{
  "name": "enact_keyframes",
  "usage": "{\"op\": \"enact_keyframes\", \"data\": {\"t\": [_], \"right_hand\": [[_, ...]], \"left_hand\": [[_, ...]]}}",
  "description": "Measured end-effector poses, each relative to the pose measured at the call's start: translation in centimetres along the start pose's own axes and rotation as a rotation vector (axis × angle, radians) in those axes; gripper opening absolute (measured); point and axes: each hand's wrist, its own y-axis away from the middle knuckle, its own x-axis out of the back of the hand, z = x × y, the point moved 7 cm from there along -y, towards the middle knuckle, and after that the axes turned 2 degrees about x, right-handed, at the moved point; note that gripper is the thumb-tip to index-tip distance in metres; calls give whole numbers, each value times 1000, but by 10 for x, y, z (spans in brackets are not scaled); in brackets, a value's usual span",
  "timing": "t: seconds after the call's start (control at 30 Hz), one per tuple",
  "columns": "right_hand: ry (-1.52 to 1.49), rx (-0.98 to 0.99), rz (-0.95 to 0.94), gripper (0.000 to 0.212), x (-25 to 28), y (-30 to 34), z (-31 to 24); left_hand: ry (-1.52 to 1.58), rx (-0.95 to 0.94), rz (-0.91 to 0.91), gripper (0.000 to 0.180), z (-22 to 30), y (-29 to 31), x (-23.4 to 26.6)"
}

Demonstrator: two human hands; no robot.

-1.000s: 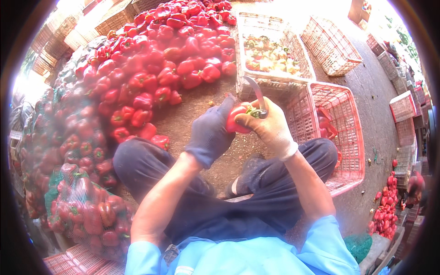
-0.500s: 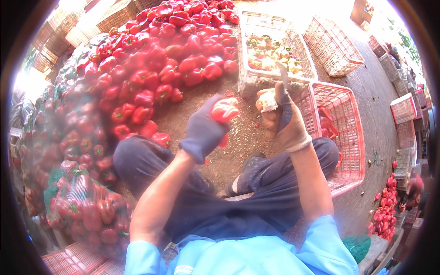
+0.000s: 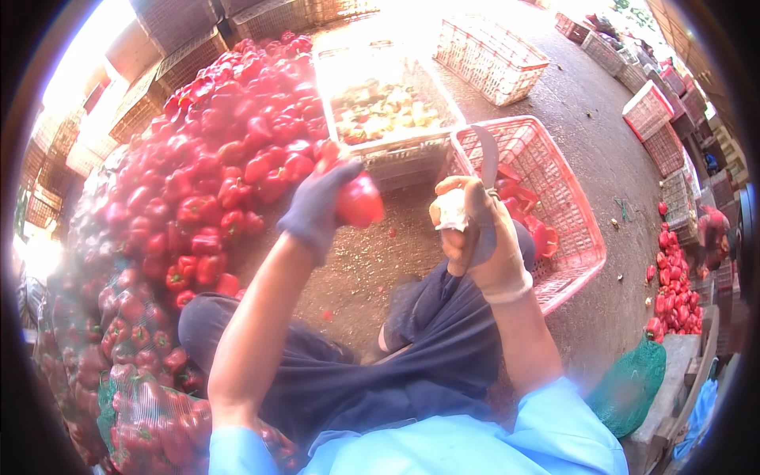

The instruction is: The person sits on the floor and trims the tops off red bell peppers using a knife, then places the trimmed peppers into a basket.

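A red bell pepper (image 3: 360, 199) is in my left hand (image 3: 321, 207), whose dark-gloved fingers wrap round it. My right hand (image 3: 489, 241), in a pale and dark glove, is closed round a knife (image 3: 488, 158) with its blade pointing up. The same hand also holds a whitish chunk, seemingly a pepper core (image 3: 452, 209), at its fingertips. Just beyond that hand stands a pink plastic crate (image 3: 582, 210), with red pepper pieces (image 3: 522, 204) inside. Farther off, a pale crate (image 3: 396, 142) holds yellow-green scraps (image 3: 380, 107).
A large heap of red peppers (image 3: 206, 158) spreads on the left. Nearer me are mesh bags of peppers (image 3: 154, 419). Another slatted crate (image 3: 491, 62) stands at the back. Right of me lie a green mesh bag (image 3: 631, 388) and a smaller pepper pile (image 3: 674, 285).
The view has swung to the right, so crates and heap appear farther left. My left hand has turned with the pepper. The knife and pale chunk stay in my right hand.
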Motion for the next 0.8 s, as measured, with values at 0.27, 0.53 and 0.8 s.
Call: {"op": "enact_keyframes", "data": {"t": [0.27,0.53,0.8], "right_hand": [[99,117,242,69,34,24,-40],[287,104,226,64,96,-26,-41],[426,-68,161,63,47,-125,-36]], "left_hand": [[-117,-154,-337,97,15,-43,-141],[-110,-100,57,45,78,-8,47],[-23,-234,378,41,127,109,296]]}}
